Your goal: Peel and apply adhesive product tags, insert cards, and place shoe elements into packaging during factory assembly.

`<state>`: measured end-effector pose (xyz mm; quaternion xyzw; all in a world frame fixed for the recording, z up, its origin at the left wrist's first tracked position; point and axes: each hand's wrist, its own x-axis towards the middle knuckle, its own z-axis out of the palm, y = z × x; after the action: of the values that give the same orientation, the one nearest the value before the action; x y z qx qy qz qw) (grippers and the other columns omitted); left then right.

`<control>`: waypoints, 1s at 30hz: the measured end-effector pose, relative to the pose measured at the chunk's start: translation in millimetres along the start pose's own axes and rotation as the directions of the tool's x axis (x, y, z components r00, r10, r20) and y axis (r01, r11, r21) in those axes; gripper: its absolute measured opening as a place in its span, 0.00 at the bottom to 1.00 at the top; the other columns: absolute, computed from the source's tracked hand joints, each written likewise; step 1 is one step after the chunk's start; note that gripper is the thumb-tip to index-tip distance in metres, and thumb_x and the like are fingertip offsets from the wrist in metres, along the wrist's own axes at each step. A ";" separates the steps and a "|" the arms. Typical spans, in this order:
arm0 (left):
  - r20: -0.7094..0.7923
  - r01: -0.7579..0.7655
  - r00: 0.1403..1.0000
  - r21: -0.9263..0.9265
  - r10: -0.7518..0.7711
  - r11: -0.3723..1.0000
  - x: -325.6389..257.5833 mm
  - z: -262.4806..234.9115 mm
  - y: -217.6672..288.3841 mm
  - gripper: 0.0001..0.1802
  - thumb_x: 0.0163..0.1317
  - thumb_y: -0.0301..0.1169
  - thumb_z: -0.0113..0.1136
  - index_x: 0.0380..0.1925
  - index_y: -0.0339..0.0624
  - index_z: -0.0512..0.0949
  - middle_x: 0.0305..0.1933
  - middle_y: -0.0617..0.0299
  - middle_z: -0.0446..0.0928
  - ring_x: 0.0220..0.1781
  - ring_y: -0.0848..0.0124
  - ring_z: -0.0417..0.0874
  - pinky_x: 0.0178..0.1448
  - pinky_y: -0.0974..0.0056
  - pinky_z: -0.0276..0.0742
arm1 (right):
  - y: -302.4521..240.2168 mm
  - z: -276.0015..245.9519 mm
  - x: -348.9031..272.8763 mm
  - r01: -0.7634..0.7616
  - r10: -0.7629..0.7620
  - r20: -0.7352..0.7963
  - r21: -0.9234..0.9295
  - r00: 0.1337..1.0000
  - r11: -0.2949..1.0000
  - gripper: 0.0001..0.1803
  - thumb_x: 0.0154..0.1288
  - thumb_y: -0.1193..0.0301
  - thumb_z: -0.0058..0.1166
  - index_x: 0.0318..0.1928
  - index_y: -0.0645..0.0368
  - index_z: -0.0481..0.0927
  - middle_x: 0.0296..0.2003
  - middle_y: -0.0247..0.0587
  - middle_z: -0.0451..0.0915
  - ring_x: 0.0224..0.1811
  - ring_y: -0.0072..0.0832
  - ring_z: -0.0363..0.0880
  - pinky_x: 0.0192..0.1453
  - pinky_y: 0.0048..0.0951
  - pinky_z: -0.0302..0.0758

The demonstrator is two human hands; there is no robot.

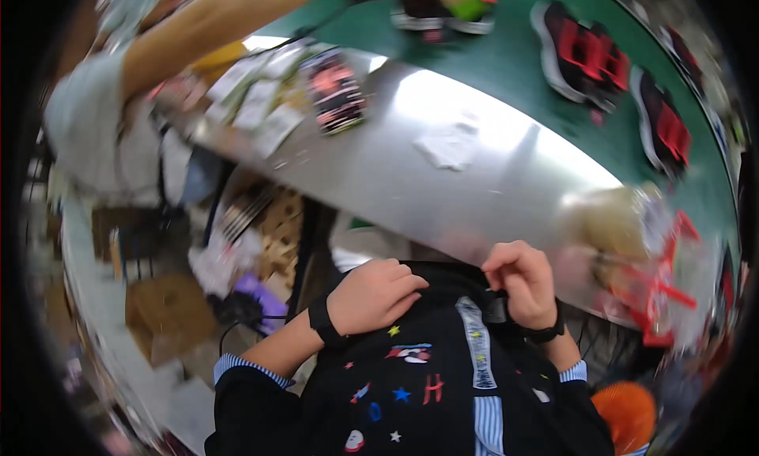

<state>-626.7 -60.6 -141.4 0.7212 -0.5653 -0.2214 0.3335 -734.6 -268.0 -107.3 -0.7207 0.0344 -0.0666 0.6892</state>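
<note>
— Where are the hands now?
— Lower centre: left hand [373, 295] fisted on the black patched garment [411, 377], right hand [522, 282] pinching its top edge, just below the steel bench [411, 179].
— Handling?
— Probably soft, light, floppy cloth; best gripped at the hem, both hands apart.

Black wristbands [322, 320], striped blue cuffs [237, 365]

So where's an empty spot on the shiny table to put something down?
The bare steel stretch of the table between the white rag and both hands is free. It's crowded at the left end with packets and at the right with plastic bags.
</note>
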 end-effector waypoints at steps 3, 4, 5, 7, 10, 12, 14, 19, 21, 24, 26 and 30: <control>-0.257 0.236 0.940 0.022 -0.223 0.972 -68.2 -7.6 -25.5 0.05 0.49 0.25 0.57 0.28 0.41 0.77 0.23 0.59 0.74 0.28 0.61 0.75 0.34 0.62 0.71 | 6.3 28.6 42.2 -0.067 0.063 0.121 0.029 0.991 0.997 0.14 0.48 0.86 0.32 0.32 0.67 0.72 0.19 0.38 0.69 0.19 0.22 0.65 0.25 0.21 0.63; -0.321 0.352 0.887 0.004 -0.332 0.936 -91.8 -8.7 -35.5 0.04 0.48 0.24 0.57 0.27 0.41 0.77 0.24 0.58 0.76 0.29 0.60 0.76 0.34 0.62 0.72 | 6.8 34.6 52.4 -0.112 0.106 0.131 0.034 0.986 0.993 0.14 0.49 0.85 0.32 0.32 0.67 0.72 0.19 0.36 0.69 0.19 0.19 0.64 0.24 0.20 0.61; -0.409 0.478 0.799 -0.013 -0.441 0.878 -112.2 -10.7 -42.7 0.05 0.49 0.24 0.56 0.27 0.40 0.78 0.25 0.57 0.77 0.29 0.60 0.77 0.34 0.62 0.73 | 8.6 38.9 59.9 -0.120 0.113 0.159 0.035 0.981 0.992 0.14 0.49 0.85 0.32 0.32 0.67 0.72 0.19 0.36 0.69 0.19 0.19 0.64 0.24 0.20 0.61; -0.486 0.713 0.545 -0.161 -0.683 0.683 -150.0 -15.7 -61.7 0.05 0.55 0.25 0.52 0.29 0.37 0.77 0.27 0.56 0.77 0.30 0.64 0.78 0.36 0.65 0.73 | 12.4 44.1 74.8 -0.242 0.222 0.170 0.109 0.960 0.964 0.14 0.51 0.84 0.31 0.33 0.66 0.72 0.18 0.34 0.68 0.19 0.16 0.61 0.23 0.18 0.57; -0.380 0.825 0.424 -0.213 -0.822 0.524 -198.0 -14.0 -118.8 0.16 0.52 0.24 0.55 0.43 0.36 0.71 0.40 0.50 0.73 0.39 0.61 0.77 0.43 0.62 0.72 | 22.8 48.7 87.4 -0.264 0.237 0.170 0.157 0.957 0.952 0.13 0.54 0.82 0.32 0.34 0.64 0.72 0.19 0.31 0.68 0.19 0.12 0.57 0.22 0.16 0.53; -0.350 0.855 0.431 -0.137 -0.832 0.501 -208.3 -6.3 -148.8 0.19 0.50 0.24 0.57 0.45 0.36 0.70 0.45 0.48 0.72 0.43 0.59 0.76 0.47 0.60 0.72 | 26.0 48.6 88.3 -0.290 0.261 0.169 0.177 0.950 0.941 0.12 0.55 0.81 0.33 0.35 0.64 0.72 0.20 0.30 0.67 0.19 0.12 0.56 0.22 0.15 0.52; -0.349 0.815 0.568 0.117 -0.745 0.567 -210.5 -3.4 -177.4 0.24 0.44 0.26 0.61 0.45 0.35 0.69 0.52 0.44 0.65 0.52 0.52 0.69 0.55 0.56 0.67 | 27.1 50.2 89.5 -0.339 0.316 0.137 0.205 0.939 0.918 0.11 0.58 0.80 0.33 0.35 0.63 0.72 0.21 0.28 0.67 0.19 0.11 0.54 0.21 0.14 0.50; -0.211 0.799 0.529 0.452 -0.822 0.397 -178.5 -8.9 -216.3 0.42 0.36 0.32 0.66 0.56 0.36 0.60 0.60 0.42 0.56 0.53 0.47 0.64 0.57 0.56 0.66 | 31.3 49.4 88.0 -0.375 0.363 0.095 0.211 0.927 0.903 0.10 0.61 0.79 0.34 0.35 0.62 0.72 0.21 0.28 0.66 0.18 0.11 0.54 0.21 0.14 0.50; -0.125 0.787 0.392 0.558 -0.911 0.262 -163.9 -16.4 -227.1 0.45 0.37 0.37 0.67 0.58 0.35 0.59 0.63 0.42 0.52 0.58 0.48 0.61 0.57 0.56 0.65 | 32.6 48.1 87.6 -0.377 0.366 0.091 0.199 0.926 0.905 0.10 0.62 0.79 0.34 0.36 0.62 0.72 0.21 0.29 0.66 0.18 0.11 0.54 0.21 0.14 0.50; -0.188 0.806 0.452 0.504 -0.872 0.309 -166.6 -12.0 -238.6 0.50 0.38 0.40 0.66 0.61 0.34 0.54 0.64 0.42 0.50 0.57 0.49 0.64 0.56 0.56 0.66 | 32.6 45.5 87.2 -0.408 0.407 0.055 0.228 0.912 0.884 0.09 0.62 0.78 0.34 0.36 0.62 0.71 0.21 0.29 0.67 0.18 0.11 0.54 0.21 0.14 0.50; -0.189 0.834 0.418 0.468 -0.888 0.293 -168.4 -9.4 -241.4 0.50 0.38 0.40 0.65 0.61 0.34 0.53 0.64 0.42 0.49 0.56 0.49 0.64 0.56 0.56 0.67 | 32.4 43.4 88.9 -0.412 0.420 0.018 0.232 0.907 0.881 0.09 0.62 0.77 0.34 0.36 0.61 0.71 0.21 0.29 0.66 0.18 0.11 0.54 0.21 0.14 0.50; -0.081 0.864 0.368 0.399 -0.926 0.308 -176.6 -7.8 -246.6 0.44 0.39 0.38 0.64 0.57 0.34 0.58 0.52 0.42 0.65 0.50 0.50 0.70 0.54 0.57 0.69 | 35.6 44.8 95.5 -0.438 0.447 -0.009 0.188 0.894 0.879 0.08 0.62 0.77 0.34 0.35 0.61 0.70 0.21 0.29 0.66 0.18 0.11 0.54 0.21 0.14 0.50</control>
<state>-503.0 145.4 -326.7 0.9404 -0.1233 -0.3145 -0.0391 -632.2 -238.9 -140.0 -0.6262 0.2098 0.0709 0.7476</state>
